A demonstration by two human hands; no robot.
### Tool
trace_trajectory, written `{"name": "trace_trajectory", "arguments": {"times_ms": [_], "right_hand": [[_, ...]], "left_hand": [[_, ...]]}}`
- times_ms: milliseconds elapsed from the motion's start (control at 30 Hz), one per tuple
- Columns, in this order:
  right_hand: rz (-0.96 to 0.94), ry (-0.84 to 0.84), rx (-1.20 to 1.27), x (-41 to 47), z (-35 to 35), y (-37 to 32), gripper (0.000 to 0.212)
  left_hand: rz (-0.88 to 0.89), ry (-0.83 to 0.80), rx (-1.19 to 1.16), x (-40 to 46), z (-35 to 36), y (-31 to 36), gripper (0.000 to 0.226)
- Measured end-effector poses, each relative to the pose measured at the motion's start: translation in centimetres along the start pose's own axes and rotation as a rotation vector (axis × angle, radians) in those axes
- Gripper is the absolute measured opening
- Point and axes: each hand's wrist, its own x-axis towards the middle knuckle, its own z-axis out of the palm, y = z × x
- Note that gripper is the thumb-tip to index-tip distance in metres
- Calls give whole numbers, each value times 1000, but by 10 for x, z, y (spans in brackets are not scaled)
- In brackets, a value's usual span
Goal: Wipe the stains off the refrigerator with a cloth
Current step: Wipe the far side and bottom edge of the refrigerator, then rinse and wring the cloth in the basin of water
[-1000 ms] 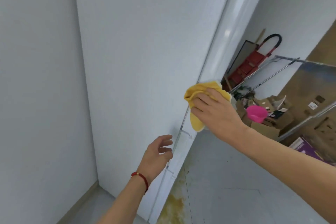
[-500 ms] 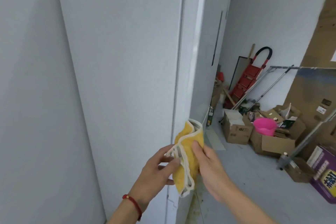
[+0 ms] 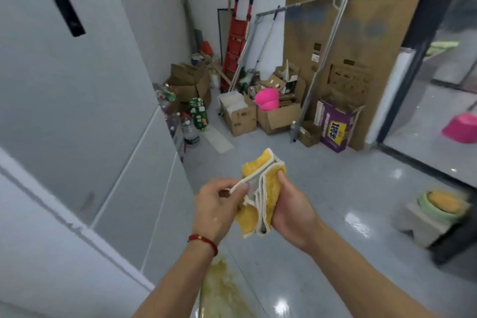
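The cloth [image 3: 268,188] I hold is yellow with cream-white edging. My left wrist wears a red bracelet [image 3: 204,239]. The refrigerator [image 3: 77,111] is pale grey; a yellowish stain [image 3: 222,289] marks the floor.

1. I see the refrigerator [image 3: 77,116] cut off by the left and top edges.
2. Right of the refrigerator, the cloth [image 3: 268,188] partly disappears inside my right hand [image 3: 291,212].
3. Far right of the refrigerator, a green bowl [image 3: 441,205] is blurred, its contents unclear.
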Motion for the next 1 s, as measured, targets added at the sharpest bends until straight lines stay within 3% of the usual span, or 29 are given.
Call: {"name": "trace_trajectory", "arguments": {"times_ms": [67,167,267,367,600,733,833,1000], "right_hand": [[-30,106,76,-13,-36,-8,63],[-114,324,72,-42,-89,-18,50],[-216,522,41,-76,-134,-23,44],[-271,702,122,-109,-170,-23,43],[-315,1071,216,-182,-208,21,53],[-349,1401,202,-206,-200,47,44],[-396,1586,300,-222,-203,67,33],[-370,1724,351,-265,-219,97,38]], "left_hand": [[-26,-18,-27,12,38,-2,24],[-65,-234,-125,26,100,3,25],[-61,-667,-137,26,169,13,33],[52,-1042,-107,12,229,14,43],[-85,-1549,-196,-7,322,13,52],[-226,-1802,-182,-42,357,8,40],[-259,-1890,-167,-70,372,9,35],[-219,-2161,-98,-115,398,23,56]]}}
